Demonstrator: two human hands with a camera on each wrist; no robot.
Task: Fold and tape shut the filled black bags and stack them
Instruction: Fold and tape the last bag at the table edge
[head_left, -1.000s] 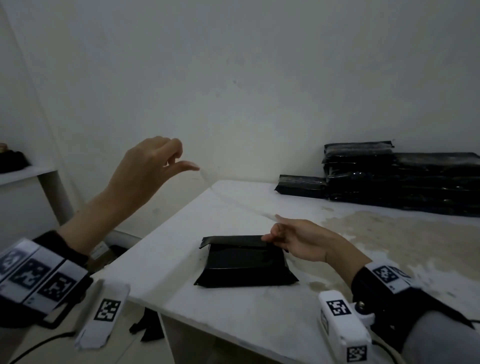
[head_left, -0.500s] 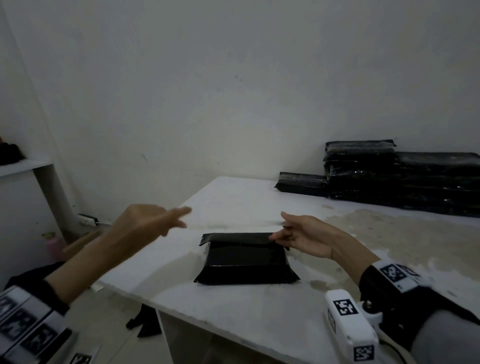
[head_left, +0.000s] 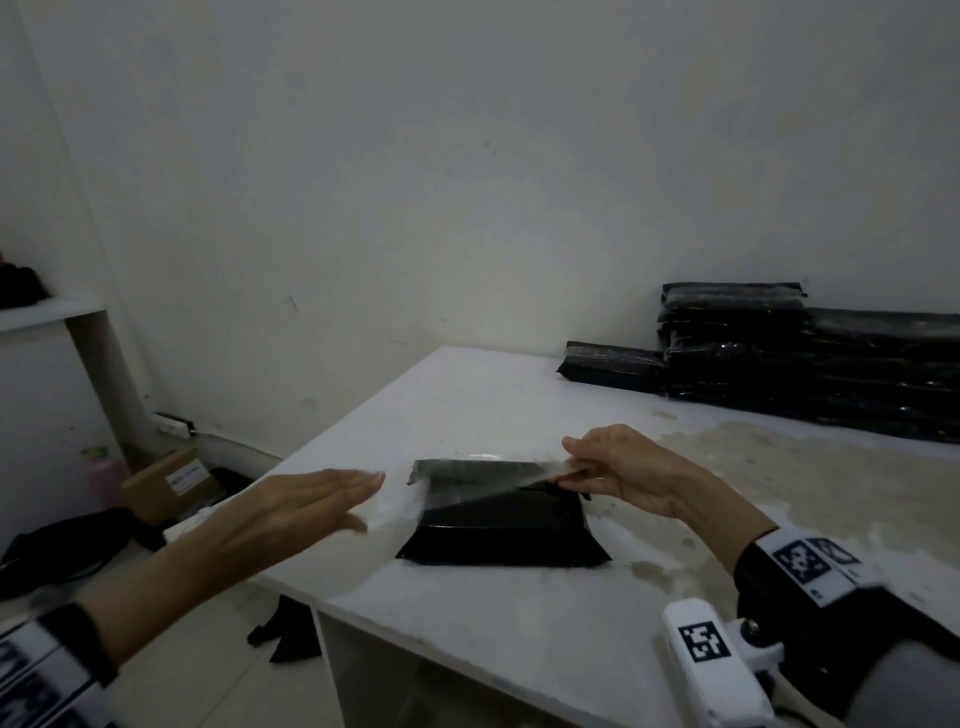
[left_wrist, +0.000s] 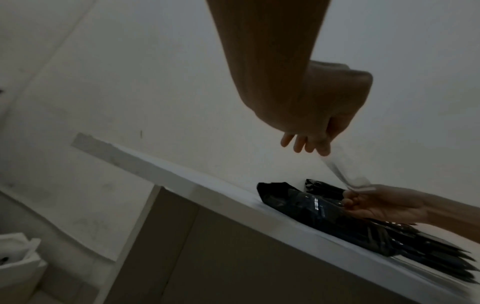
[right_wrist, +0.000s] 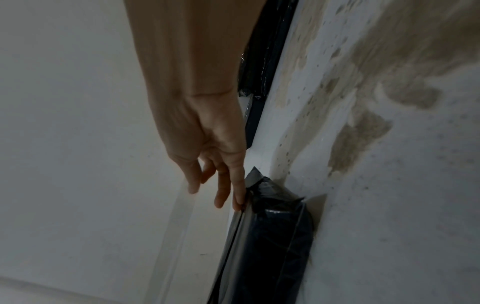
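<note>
My left hand (head_left: 291, 512) has come down from shoulder height to table level, so the clear strip of adhesive tape (head_left: 483, 480), gripped at both ends, now lies low over the folded flap of the filled black plastic bag (head_left: 501, 525) between my hands. My right hand (head_left: 623, 475) pinches the other end. Sealing appears imminent. Beyond my right hand stands the stack of finished black bags (head_left: 810, 364), unobstructed on the white stained table (head_left: 519, 623).

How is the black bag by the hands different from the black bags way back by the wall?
The near bag lies alone on the table, between the left hand and right hand, with clear tape stretched over it. The far bags are piled in a stack against the wall, untouched. All are black, shiny and filled.
</note>
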